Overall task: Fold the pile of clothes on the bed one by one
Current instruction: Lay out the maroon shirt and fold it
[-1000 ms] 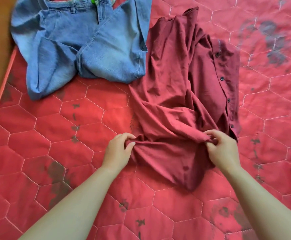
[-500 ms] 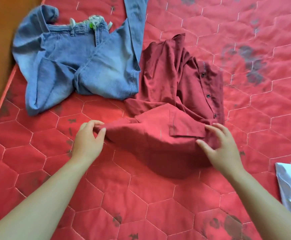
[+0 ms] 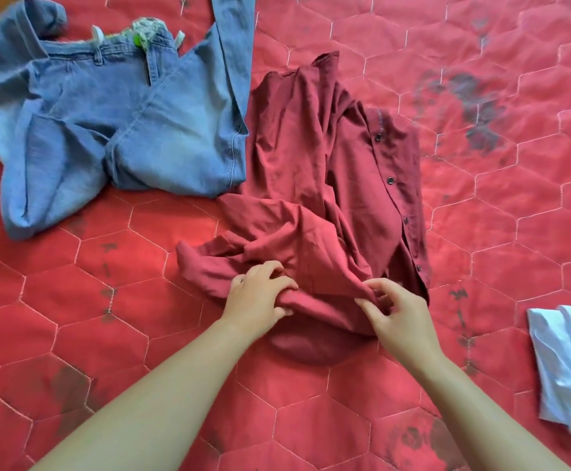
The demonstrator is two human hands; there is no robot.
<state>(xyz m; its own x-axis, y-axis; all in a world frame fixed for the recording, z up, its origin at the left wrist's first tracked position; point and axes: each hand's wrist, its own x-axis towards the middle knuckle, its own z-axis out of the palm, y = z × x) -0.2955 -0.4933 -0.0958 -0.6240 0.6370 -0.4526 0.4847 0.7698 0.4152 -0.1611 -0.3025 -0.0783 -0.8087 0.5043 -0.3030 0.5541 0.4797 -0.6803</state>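
Note:
A crumpled maroon button shirt (image 3: 314, 158) lies in the middle of the red quilted bed (image 3: 481, 232), its dark buttons running down its right side. My left hand (image 3: 258, 297) grips a bunched fold at the shirt's near edge, fingers curled into the cloth. Just to the right, my right hand (image 3: 396, 314) pinches another fold of the same shirt between thumb and fingers. A rumpled pair of blue jeans (image 3: 114, 127) lies at the upper left, touching the shirt's left edge.
A folded white garment (image 3: 569, 365) sits at the right edge of the bed. The red hexagon-quilted cover has dark stains at the upper right and near the front. A brown strip beyond the bed's left edge shows at the far left.
My left hand has moved right, toward my right hand, bunching the shirt's near part that was spread wide half a second ago. My right hand now pinches the cloth.

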